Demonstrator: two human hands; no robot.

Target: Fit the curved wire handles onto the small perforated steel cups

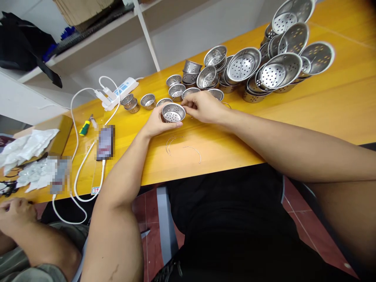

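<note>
My left hand [156, 122] holds a small perforated metal strainer basket [173, 113], its open top facing up and my thumb along the near side. On its right, my right hand [205, 105] has fingers pinched together by the rim. Whatever sits between those fingertips is too small to make out. Thin curved wires [200, 156] lie on the yellow table below the basket. Just behind my hands stand more small strainer baskets [176, 91], some partly hidden by my fingers.
Stacks of larger strainer baskets [273, 74] fill the back right. Left of me are a power strip [125, 89], white cables, a phone [105, 143] and a green-handled screwdriver [85, 128]. Another person's hand [17, 213] is at lower left, near plastic bags [32, 174].
</note>
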